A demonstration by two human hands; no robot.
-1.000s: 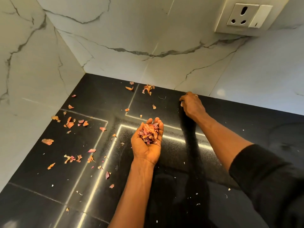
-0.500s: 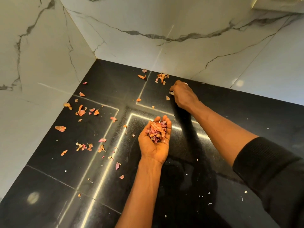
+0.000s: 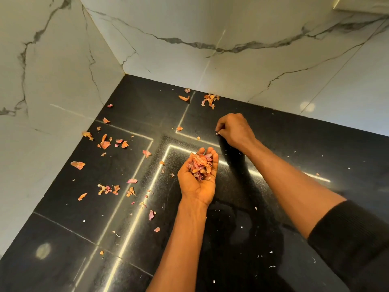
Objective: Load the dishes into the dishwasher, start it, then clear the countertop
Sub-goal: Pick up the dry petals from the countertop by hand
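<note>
Head view, only cam. L hand (image 3: 197, 182) is palm up over the glossy black stone counter (image 3: 294, 157), fingers (image 3: 212, 157) cupped close together round a heap of dry orange-pink papery peelings (image 3: 200, 166).

R hand (image 3: 234, 131) sits just behind it, knuckles up. Its fingers (image 3: 219, 128) are bunched at the tips and pinch a tiny pale scrap (image 3: 216, 133) just off the surface.

Just changed: the R hand has left the back wall edge and come nearer the cupped palm with the scrap nipped. Reads as one more bit about to be dropped onto the heap, so the counter-clearing stage is under way, prob. under half done.

Plenty of scattered orange-pink peelings (image 3: 105, 142) lie to the L, and a small cluster of peelings (image 3: 209, 100) sits by the white grey-veined marble wall (image 3: 189, 28).

Vs 1 s ago:
- L hand and its heap look the same.
- Loose bits haven't shifted.
- Cam has tipped down, so the wall socket is now out of shot.
- Black knit sleeve (image 3: 347, 239) is bottom R, as before.
</note>
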